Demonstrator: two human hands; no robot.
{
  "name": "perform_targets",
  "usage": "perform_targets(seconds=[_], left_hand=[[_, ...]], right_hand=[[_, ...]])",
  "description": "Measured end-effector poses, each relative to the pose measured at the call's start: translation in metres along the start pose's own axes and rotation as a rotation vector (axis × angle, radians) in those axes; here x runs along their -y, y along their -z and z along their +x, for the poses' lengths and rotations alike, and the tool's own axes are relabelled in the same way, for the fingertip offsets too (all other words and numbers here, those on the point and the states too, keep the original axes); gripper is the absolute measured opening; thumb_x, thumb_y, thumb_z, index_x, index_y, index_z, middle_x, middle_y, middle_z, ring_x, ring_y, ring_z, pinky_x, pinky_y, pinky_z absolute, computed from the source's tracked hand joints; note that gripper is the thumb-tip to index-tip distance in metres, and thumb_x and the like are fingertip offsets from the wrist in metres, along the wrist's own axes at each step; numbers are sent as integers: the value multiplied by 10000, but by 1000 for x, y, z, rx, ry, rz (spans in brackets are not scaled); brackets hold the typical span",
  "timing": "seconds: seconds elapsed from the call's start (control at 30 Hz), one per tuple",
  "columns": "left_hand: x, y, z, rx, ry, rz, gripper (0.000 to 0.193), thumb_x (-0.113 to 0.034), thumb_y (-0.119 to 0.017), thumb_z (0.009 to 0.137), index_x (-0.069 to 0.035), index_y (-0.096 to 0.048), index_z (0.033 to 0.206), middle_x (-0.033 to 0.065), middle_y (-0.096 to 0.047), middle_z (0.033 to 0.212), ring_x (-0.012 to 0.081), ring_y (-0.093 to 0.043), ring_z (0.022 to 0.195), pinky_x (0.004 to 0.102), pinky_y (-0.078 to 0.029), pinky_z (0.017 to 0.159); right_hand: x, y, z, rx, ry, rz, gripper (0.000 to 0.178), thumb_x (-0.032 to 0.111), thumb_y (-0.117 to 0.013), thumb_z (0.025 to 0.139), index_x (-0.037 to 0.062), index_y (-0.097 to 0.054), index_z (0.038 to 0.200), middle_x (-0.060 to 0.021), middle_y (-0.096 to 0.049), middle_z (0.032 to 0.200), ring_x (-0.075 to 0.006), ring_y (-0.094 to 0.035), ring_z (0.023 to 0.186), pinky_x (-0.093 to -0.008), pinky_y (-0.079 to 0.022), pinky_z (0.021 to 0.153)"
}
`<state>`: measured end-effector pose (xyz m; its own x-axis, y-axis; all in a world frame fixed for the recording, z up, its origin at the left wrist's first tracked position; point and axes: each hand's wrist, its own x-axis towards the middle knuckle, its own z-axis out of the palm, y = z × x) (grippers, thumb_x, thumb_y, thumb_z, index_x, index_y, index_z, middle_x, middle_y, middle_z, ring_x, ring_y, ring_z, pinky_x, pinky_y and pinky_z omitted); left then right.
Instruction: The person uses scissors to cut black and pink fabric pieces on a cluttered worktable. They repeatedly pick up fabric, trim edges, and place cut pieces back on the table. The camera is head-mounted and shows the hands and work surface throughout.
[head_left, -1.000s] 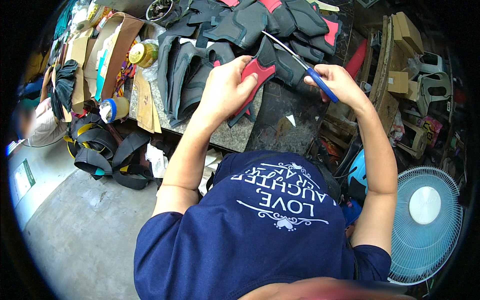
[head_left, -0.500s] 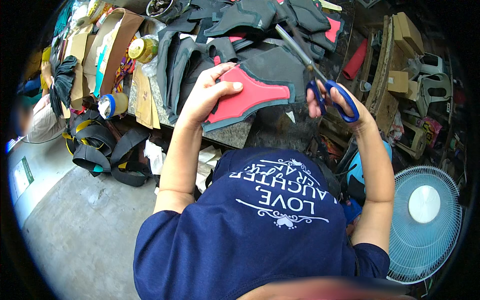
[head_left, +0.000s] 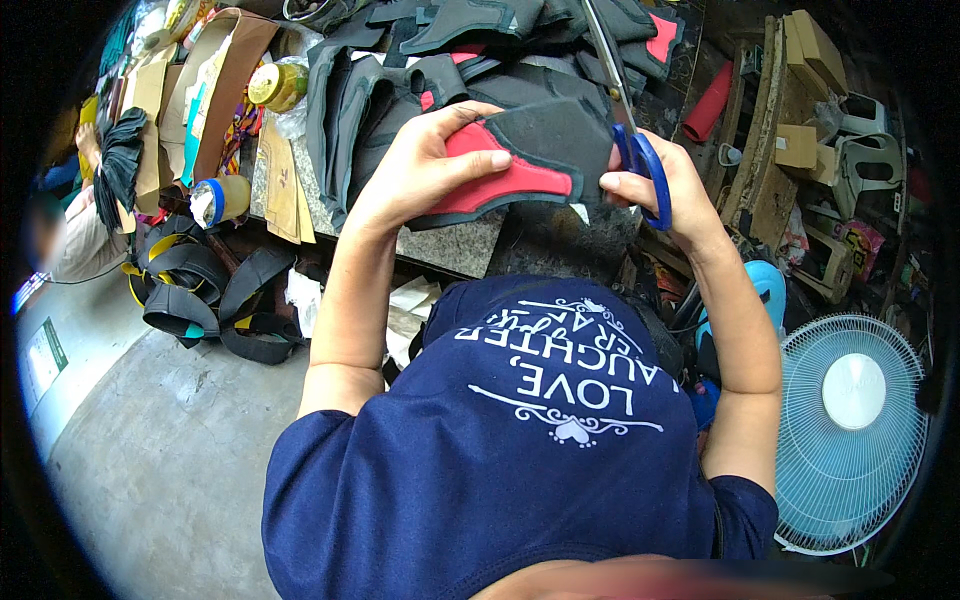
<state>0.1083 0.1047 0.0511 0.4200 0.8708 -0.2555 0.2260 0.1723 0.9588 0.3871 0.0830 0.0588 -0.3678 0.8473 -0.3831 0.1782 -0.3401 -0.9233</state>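
Between the thumb and fingers of my left hand (head_left: 430, 165) is a cut sheet piece (head_left: 530, 180), red on one face with a dark grey border and a dark grey part beyond it. My right hand (head_left: 670, 185) grips a pair of scissors (head_left: 632, 160) by its blue handles. The long metal blades point away from me, beside the right end of the piece, and look nearly closed. My right fingers are close to the piece's narrow end; whether they touch it I cannot tell. Behind both hands lies a heap of similar dark grey pieces (head_left: 475, 28), some showing red.
At left stand a jar with a yellow lid (head_left: 278, 86), a blue-rimmed jar (head_left: 220, 202) and cardboard (head_left: 225, 85). Black strap loops (head_left: 185, 290) hang below. A fan (head_left: 853, 430) stands at right, near wooden planks (head_left: 765, 120) and boxes (head_left: 797, 147). Another person's hand (head_left: 88, 145) shows far left.
The scissors have swung more upright and away from me, and their handles have come closer together. My left hand has shifted slightly right and tilted the piece, showing less of its red face.
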Motion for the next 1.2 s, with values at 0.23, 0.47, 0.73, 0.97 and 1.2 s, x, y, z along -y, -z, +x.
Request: perform_targets(seconds=[0.23,0.47,0.73,0.97,1.2], left_hand=[[9,7,-8,-93,137,-397,517,-137,-767,756,55,-556,1187,60,-652,925,85,-605,795,219,-501,743],[12,10,-9,-113,133,-361,517,-140,-771,754,50,-557,1185,34,-641,835,68,-596,721,203,-497,680],[12,8,-12,-125,142,-382,514,-133,-770,752,54,-558,1181,37,-641,835,70,-595,714,199,-494,674],[13,10,-12,-110,136,-319,522,-155,-773,752,63,-562,1177,50,-649,864,72,-593,736,209,-495,694],[11,9,-13,-99,143,-338,518,-156,-774,745,52,-567,1172,44,-644,862,75,-593,742,214,-498,703]], right_hand=[[-8,17,-16,244,-116,-36,568,566,-665,798,28,-548,939,-9,-536,734,-74,-519,675,-210,-411,615],[0,23,-27,162,-170,-166,530,552,-685,782,42,-549,832,20,-521,667,-58,-522,588,-201,-403,531],[-5,17,-28,104,-205,-115,181,173,-665,855,53,-569,760,43,-496,596,-39,-493,505,-194,-394,468],[-10,19,-30,109,-204,-167,392,410,-684,832,44,-551,792,35,-499,623,-45,-504,507,-185,-396,472],[-7,21,-30,151,-183,-163,390,405,-683,835,42,-547,794,28,-502,628,-50,-512,525,-191,-405,494]])
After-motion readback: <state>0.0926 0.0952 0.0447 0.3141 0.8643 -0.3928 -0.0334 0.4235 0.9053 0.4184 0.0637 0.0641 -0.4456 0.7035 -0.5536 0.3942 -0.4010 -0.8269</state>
